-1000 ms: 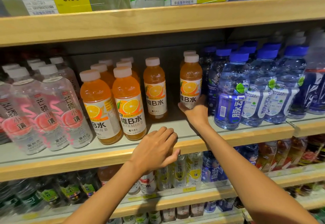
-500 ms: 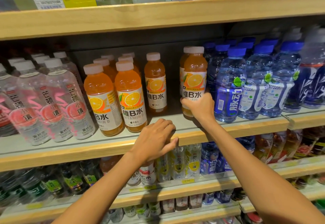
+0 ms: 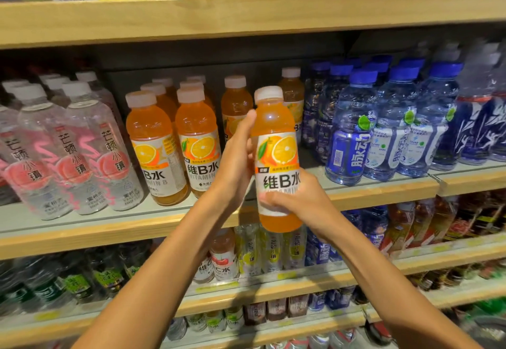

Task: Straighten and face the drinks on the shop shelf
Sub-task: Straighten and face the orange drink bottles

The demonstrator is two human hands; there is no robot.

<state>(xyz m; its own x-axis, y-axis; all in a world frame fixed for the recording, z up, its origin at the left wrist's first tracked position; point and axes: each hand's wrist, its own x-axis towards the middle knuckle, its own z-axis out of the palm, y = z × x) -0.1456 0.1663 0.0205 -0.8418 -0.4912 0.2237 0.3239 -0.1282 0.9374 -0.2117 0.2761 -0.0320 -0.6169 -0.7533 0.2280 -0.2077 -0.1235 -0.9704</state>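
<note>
Orange vitamin bottle (image 3: 276, 157), held off the shelf (image 3: 109, 236), label facing us: our left hand (image 3: 236, 162) wraps its 9 o'clock side, right hand (image 3: 295, 198) curls round its base, seemingly to front it in the gap at 12 o'clock.

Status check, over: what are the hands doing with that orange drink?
Left hand, right hand grip the orange bottle. Bottle held off the shelf, label forward. Nothing seen blocking.

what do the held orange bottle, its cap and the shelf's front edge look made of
Held orange bottle: probably clear glossy plastic; the orange drink shows through and a highlight glints near the shoulder.
Cap: opaque off-white plastic by its look, matte, no shine.
Shelf's front edge: pale wood or wood-look laminate; faint grain streaks show, but which of the two cannot be told.
</note>
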